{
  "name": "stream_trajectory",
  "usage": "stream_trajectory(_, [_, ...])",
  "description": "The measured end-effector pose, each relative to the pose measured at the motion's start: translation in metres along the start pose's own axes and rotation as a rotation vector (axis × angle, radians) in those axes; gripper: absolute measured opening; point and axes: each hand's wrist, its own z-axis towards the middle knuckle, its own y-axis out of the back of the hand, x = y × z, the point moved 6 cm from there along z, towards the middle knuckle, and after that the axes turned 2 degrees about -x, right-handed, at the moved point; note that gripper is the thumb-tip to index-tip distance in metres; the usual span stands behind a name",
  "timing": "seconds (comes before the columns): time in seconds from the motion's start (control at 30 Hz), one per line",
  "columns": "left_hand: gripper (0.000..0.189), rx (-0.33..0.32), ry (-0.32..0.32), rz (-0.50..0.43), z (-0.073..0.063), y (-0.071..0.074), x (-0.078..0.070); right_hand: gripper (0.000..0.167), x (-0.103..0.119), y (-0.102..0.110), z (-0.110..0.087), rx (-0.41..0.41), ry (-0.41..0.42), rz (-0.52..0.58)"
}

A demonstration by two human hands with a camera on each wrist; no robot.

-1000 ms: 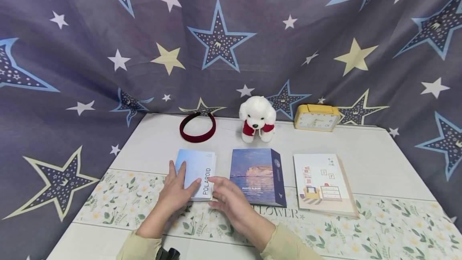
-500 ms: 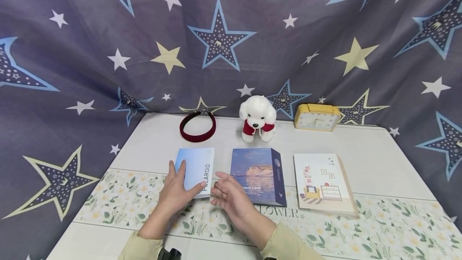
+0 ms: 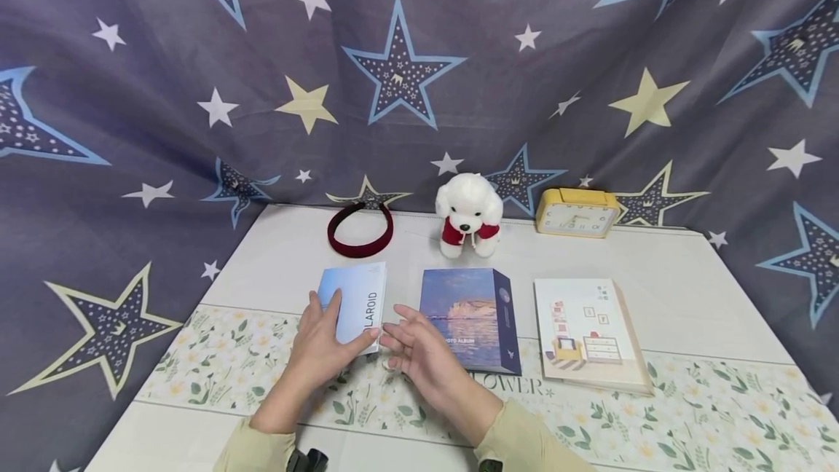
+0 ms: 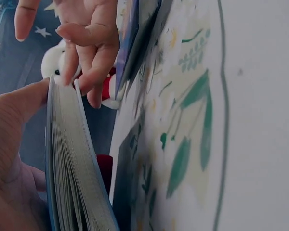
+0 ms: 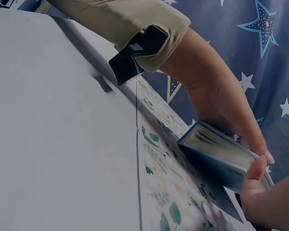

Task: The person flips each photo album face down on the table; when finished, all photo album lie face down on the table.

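Observation:
A light-blue photo album (image 3: 354,293) marked POLAROID is tilted, its right side raised above the tabletop. My left hand (image 3: 321,337) holds it, fingers over the cover toward the left edge and thumb at the lower right edge. In the left wrist view the album's pages (image 4: 72,159) fan slightly between the covers. My right hand (image 3: 422,359) is at the album's right edge, fingers loosely bent, with a fingertip touching or very near the lower cover. A dark-blue photo album (image 3: 459,312) lies just right of that hand.
Farther right lies a white book (image 3: 580,326) with a furniture drawing. Along the back stand a dark-red headband (image 3: 360,248), a white toy dog (image 3: 468,202) and a yellow clock (image 3: 577,213). A starry curtain (image 3: 524,108) hangs behind the table (image 3: 682,275).
The light-blue album has tipped up, its right edge rising and shifting left and away from me. My left thumb has moved to its right edge; my right hand has shifted slightly.

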Motion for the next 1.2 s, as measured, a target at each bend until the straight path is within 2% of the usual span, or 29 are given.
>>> stream_trajectory(0.23, [0.116,-0.017,-0.017,0.050,-0.001,0.003,-0.009,0.062,-0.001,-0.001,0.001,0.005,0.001,0.060])
stream_trajectory(0.37, [0.119,0.006,-0.020,0.047,-0.002,0.002,-0.011,0.059,0.000,-0.001,0.001,0.006,0.005,0.071])
stream_trajectory(0.63, [0.111,0.045,-0.004,-0.031,-0.003,0.006,-0.011,0.052,0.002,-0.002,0.002,0.005,0.022,0.062])
stream_trajectory(0.93, [0.100,0.076,0.035,-0.086,-0.005,0.012,-0.019,0.050,0.001,-0.006,0.006,0.024,0.043,0.019])
stream_trajectory(1.07, [0.099,0.079,0.054,-0.153,-0.004,0.011,-0.017,0.049,-0.009,-0.007,0.008,0.036,-0.002,-0.037])
stream_trajectory(1.2, [0.095,0.069,0.059,-0.267,-0.003,0.013,-0.017,0.051,-0.021,-0.008,0.007,0.039,-0.080,-0.113])
